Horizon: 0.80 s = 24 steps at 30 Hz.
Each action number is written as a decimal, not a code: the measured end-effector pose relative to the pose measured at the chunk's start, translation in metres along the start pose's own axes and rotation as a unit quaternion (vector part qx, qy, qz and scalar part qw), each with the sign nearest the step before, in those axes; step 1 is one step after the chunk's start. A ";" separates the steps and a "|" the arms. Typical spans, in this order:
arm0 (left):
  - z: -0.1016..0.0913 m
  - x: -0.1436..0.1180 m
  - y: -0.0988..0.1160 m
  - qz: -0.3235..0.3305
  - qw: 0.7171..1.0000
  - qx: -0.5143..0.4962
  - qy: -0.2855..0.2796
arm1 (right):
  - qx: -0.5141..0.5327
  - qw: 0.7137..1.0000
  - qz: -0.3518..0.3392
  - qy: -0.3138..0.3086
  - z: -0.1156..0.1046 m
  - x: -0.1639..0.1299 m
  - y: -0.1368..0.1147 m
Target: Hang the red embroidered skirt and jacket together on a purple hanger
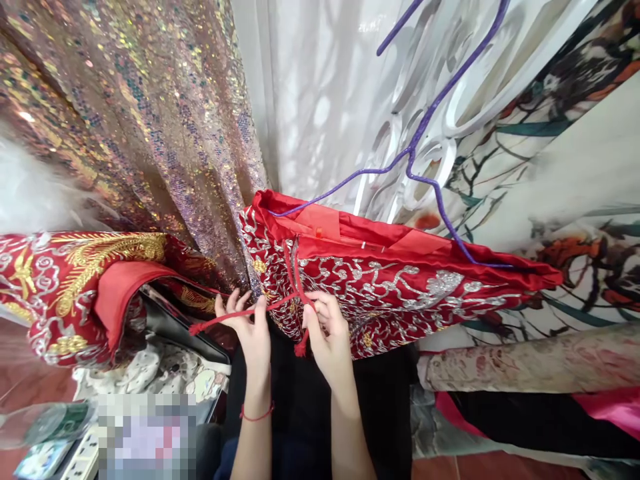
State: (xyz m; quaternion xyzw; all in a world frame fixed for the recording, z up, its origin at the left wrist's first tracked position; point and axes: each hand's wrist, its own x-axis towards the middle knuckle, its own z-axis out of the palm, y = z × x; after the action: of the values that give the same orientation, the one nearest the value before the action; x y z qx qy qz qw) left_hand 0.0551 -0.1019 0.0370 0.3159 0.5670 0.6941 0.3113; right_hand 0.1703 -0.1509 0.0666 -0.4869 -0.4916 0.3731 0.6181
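I saw left hand [250, 327] and right hand [327, 333] each pinched on red cord [293, 293] of hung red skirt [390, 287] (soft, slippery satin, I judged); cord offered best hold.

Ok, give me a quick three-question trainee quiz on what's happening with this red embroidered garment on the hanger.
1. True or false: the red garment hangs on a purple hanger.
2. What do the left hand and right hand grip? A) red cords B) a zipper C) scissors
3. Fill in: the fabric hanging upper left is covered in ____.

Key: 1 true; 2 A; 3 sequins
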 end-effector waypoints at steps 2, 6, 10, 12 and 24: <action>0.001 -0.007 0.003 0.118 0.985 0.123 -0.014 | -0.006 1.000 -0.005 -0.013 0.001 0.000 0.000; -0.006 -0.015 0.019 0.261 0.934 0.234 -0.069 | -0.042 0.999 -0.020 -0.004 -0.002 0.001 0.000; -0.016 -0.016 0.025 0.315 0.904 0.197 -0.209 | -0.079 0.995 -0.065 -0.012 -0.006 0.004 -0.004; -0.019 -0.016 0.022 0.313 0.891 0.186 -0.271 | -0.091 0.992 -0.083 -0.015 -0.007 0.004 -0.007; -0.014 0.036 0.061 0.335 0.868 0.226 -0.290 | -0.133 0.976 -0.155 0.074 -0.022 0.026 -0.024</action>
State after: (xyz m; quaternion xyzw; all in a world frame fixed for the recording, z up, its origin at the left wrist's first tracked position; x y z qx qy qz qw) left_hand 0.0179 -0.0915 0.0979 0.7356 0.4525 0.4868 0.1308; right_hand 0.1971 -0.1378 0.0948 -0.5091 -0.5592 0.1673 0.6325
